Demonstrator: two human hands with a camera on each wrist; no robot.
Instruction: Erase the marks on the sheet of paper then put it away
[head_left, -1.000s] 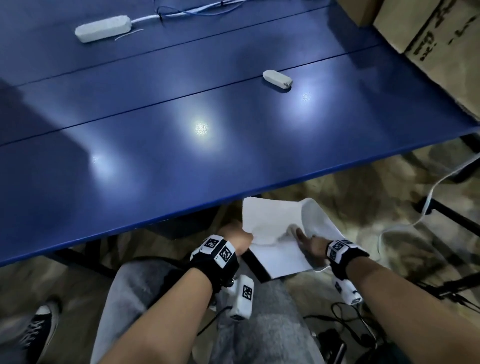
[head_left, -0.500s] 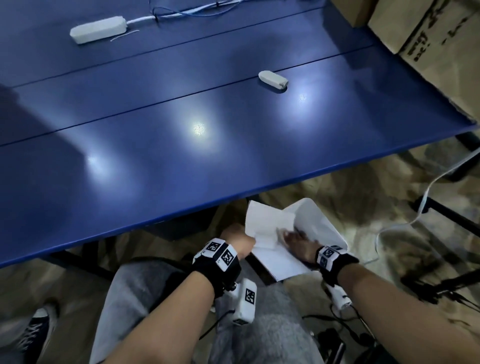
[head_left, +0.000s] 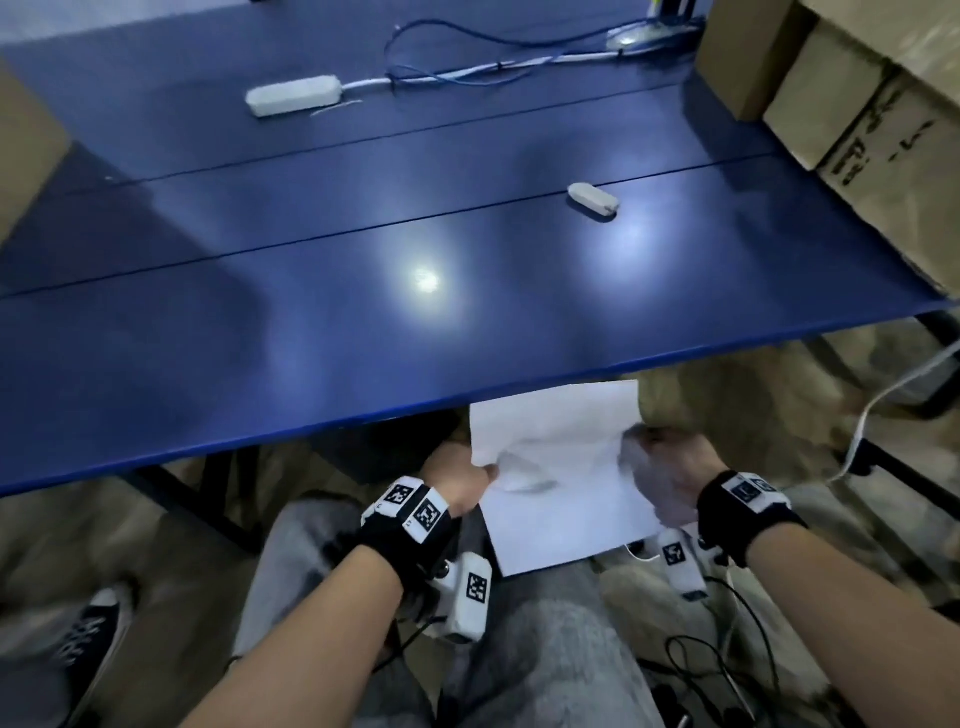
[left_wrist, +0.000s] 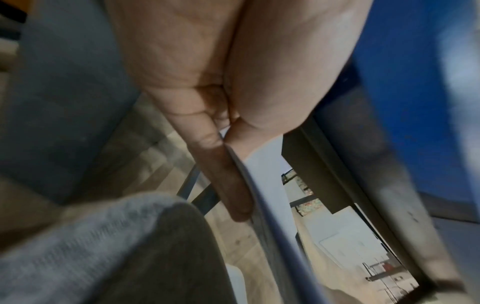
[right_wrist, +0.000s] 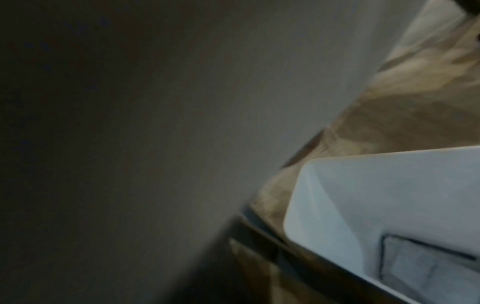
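Paper (head_left: 561, 483) held between both hands — left hand (head_left: 457, 480), right hand (head_left: 670, 467)

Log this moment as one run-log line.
paper: below table edge | left hand: pinches left edge | right hand: holds right edge | eraser: on table

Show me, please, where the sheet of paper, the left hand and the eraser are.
sheet of paper (head_left: 566, 499): head view, flat middle.
left hand (head_left: 457, 480): head view, back of hand.
eraser (head_left: 593, 198): head view, top face.
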